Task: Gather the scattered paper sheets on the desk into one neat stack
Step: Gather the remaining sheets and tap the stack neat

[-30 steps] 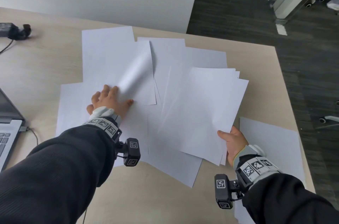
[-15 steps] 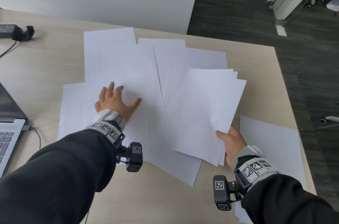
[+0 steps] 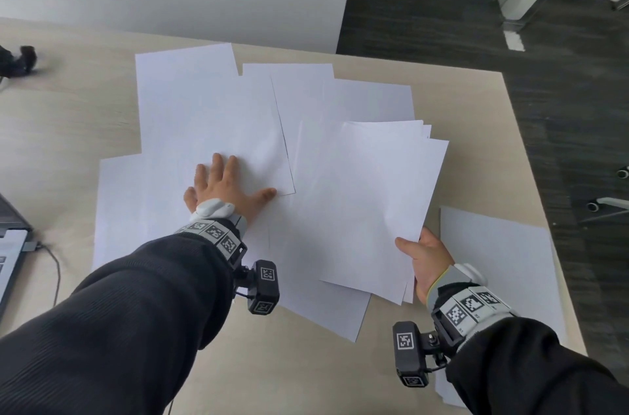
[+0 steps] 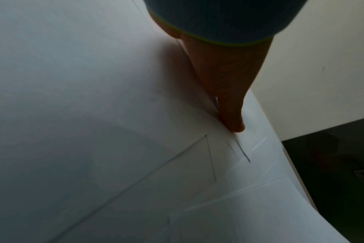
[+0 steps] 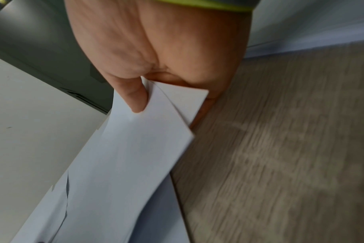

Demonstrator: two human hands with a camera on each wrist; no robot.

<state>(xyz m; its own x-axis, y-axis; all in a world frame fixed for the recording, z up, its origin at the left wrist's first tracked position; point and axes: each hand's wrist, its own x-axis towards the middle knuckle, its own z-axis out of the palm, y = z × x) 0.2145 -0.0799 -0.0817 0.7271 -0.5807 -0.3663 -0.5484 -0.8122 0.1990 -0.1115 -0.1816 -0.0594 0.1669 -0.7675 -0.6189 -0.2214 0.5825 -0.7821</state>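
Observation:
Several white paper sheets lie overlapping across the light wooden desk (image 3: 68,128). My left hand (image 3: 224,190) lies flat with fingers spread on a sheet (image 3: 211,122) left of centre; in the left wrist view its thumb (image 4: 233,118) presses on the paper. My right hand (image 3: 425,254) pinches the near right corner of a small bundle of sheets (image 3: 371,196), raised slightly above the others; the right wrist view shows the thumb (image 5: 135,97) on top of the bundle (image 5: 139,148). A single sheet (image 3: 497,265) lies apart at the desk's right edge.
A laptop (image 3: 10,244) with a cable sits at the left edge of the desk. A black adapter (image 3: 20,60) lies at the far left. The desk's right edge (image 3: 531,156) drops to dark flooring, and a white wall stands behind.
The sheet under my left hand, curled up a second ago, now lies flat, and the hand has slid slightly right with fingers spread. My right hand keeps holding the bundle.

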